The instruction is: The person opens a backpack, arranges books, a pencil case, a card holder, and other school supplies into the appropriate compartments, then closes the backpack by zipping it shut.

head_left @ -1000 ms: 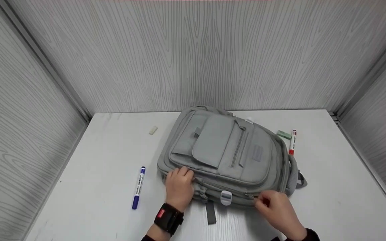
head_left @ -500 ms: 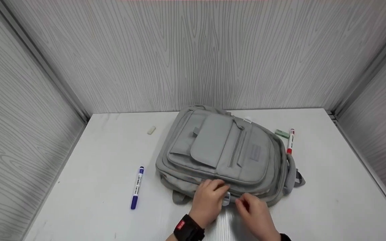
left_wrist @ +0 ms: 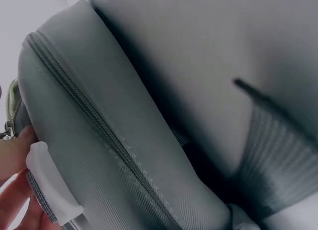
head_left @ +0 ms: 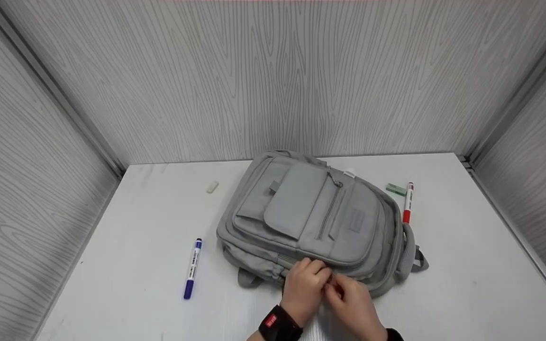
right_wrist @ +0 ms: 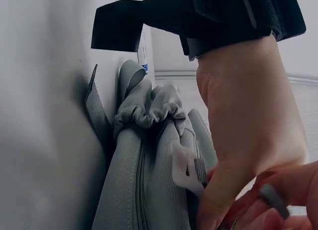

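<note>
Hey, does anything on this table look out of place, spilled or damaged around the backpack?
Nothing stands out. The grey backpack lies flat and looks intact, both markers are capped, and nothing is spilled.

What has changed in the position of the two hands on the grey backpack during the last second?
The left hand slid rightwards along the near edge of the grey fabric backpack, and the right hand moved leftwards; they now meet at the white plastic zipper tab, fingers curled round it. The blue marker, red marker and backpack kept their places.
</note>
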### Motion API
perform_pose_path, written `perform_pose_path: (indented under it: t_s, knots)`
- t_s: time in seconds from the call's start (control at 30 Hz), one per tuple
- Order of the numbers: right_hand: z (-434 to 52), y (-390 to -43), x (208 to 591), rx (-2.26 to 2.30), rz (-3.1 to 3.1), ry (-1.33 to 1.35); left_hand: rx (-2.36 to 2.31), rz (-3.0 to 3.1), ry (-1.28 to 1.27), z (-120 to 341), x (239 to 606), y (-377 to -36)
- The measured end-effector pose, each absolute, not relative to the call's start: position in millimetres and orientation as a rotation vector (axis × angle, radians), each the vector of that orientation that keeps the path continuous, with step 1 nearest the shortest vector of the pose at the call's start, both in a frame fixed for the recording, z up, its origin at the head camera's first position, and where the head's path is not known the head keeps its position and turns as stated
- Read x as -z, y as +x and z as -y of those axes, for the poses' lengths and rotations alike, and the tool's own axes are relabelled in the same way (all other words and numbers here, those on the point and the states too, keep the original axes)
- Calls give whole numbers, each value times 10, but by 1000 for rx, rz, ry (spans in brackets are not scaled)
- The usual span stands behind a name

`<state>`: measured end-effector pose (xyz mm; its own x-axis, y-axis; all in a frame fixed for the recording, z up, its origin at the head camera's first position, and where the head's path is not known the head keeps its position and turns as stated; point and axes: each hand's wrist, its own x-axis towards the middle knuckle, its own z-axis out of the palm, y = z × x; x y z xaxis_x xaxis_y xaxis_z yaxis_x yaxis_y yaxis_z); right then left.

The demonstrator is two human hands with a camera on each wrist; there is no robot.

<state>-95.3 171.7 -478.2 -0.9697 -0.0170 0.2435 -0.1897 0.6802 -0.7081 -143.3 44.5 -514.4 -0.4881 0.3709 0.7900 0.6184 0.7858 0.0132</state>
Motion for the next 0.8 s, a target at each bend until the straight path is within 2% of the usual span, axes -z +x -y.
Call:
perform_pose_path:
  t_s: [0.17, 0.43, 0.8]
  knots:
    - [-1852, -992, 4759, -1223, 2716, 115, 359, 2115, -741, -375, 5132, -1432]
    - [-2017, -1041, 4804, -1127, 2529, 327, 344, 2054, -757, -328, 5105, -1452]
    - [-2112, -1055, 4803, -1134, 2516, 346, 327, 2072, -761, -350, 5096, -1475]
